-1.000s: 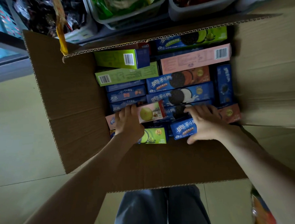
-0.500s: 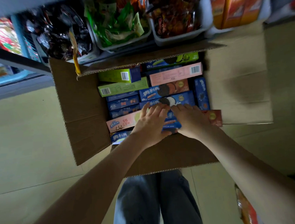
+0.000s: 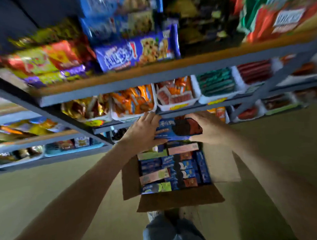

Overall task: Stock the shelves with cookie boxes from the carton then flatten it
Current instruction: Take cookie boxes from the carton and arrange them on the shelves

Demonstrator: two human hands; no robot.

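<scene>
— Blue cardboard: I have the cookie boxes (image 3: 174,130) pressed between my left hand (image 3: 142,129) and right hand (image 3: 208,126), palms on the short ends, above the carton (image 3: 177,198).

— How do they handle?

— Light and stiff, I judge, but they slip apart unless squeezed endwise. Half a second ago both hands were down in the carton; now they're up by the shelves (image 3: 127,85).

Both bare arms extended forward, raised. Left hand (image 3: 142,132) and right hand (image 3: 208,127) face inward, fingers clamped on a blue cookie box (image 3: 174,129) between them.
</scene>
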